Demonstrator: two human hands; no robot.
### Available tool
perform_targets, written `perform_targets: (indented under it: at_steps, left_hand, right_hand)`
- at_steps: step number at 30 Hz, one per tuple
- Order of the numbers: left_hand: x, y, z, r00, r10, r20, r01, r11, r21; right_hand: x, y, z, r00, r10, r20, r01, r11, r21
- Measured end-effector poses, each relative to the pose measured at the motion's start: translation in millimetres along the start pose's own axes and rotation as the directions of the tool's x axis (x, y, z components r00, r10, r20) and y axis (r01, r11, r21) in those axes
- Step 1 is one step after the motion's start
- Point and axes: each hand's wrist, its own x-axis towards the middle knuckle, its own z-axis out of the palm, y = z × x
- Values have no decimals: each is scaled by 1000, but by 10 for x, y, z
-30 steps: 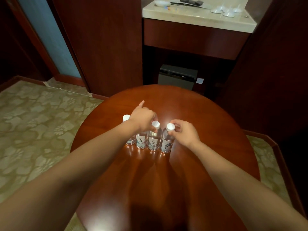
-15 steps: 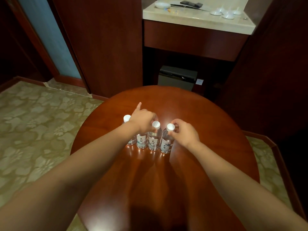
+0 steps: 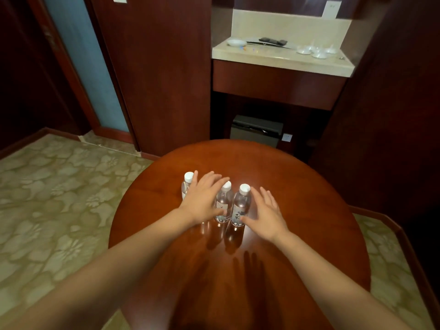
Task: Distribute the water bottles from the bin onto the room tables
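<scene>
round wooden table (image 3: 297,191), both bare arms reach in from the near edge. bottles stand upright in a tight row mid-table, clear with white caps: leftmost bottle (image 3: 187,184), middle bottle (image 3: 224,202), rightmost bottle (image 3: 241,206). middle and rightmost are just beside each other, maybe touching.

left hand (image 3: 204,201) is over the row, flat, fingers straight and slightly spread, gripping nothing. it covers the gap between leftmost and middle bottle and hides most of the leftmost bottle's body. its thumb lies across the lower front of the middle bottle.

right hand (image 3: 267,216) is just right of the rightmost bottle, palm down, fingers straight and fanned, holding nothing. thumb tip sits at that bottle's base; contact cannot be told.

counts: 3 bottles visible by cap, and anything behind the left hand is hidden. 2 hands. 1 table.

background: 1 stone-topped counter (image 3: 281,61) against the far wall, carrying 1 white dish (image 3: 234,42), 1 dark flat object (image 3: 272,40), and a cluster of small clear glass pieces (image 3: 314,52), roughly 4, too small to be sure. 1 grey box (image 3: 257,129) sits on the floor under the counter. floral carpet (image 3: 47,210) on the left.
</scene>
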Motion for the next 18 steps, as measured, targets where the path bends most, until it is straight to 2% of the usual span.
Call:
perform_targets:
  at_steps: [4,8,14,18]
  left_hand:
    - [-383,87,167,1000,-29,-9,29,1000,9]
    - [-694,168,297,986,-136,95,130,989,68]
    - [-1080,365,320,935,-312,166,296,948,116]
    - [-1424,588,299,863,-461,208,450,887,103]
  right_hand:
    - [-218,44,103,999,-37,17,39,993,-115]
    - [-404,46,162,996,-80,48,87,982,-170]
    - [-641,12,217,974,-171,148,203,949,-239]
    - [-767,-42,200,938,-255,233,314,911,-269]
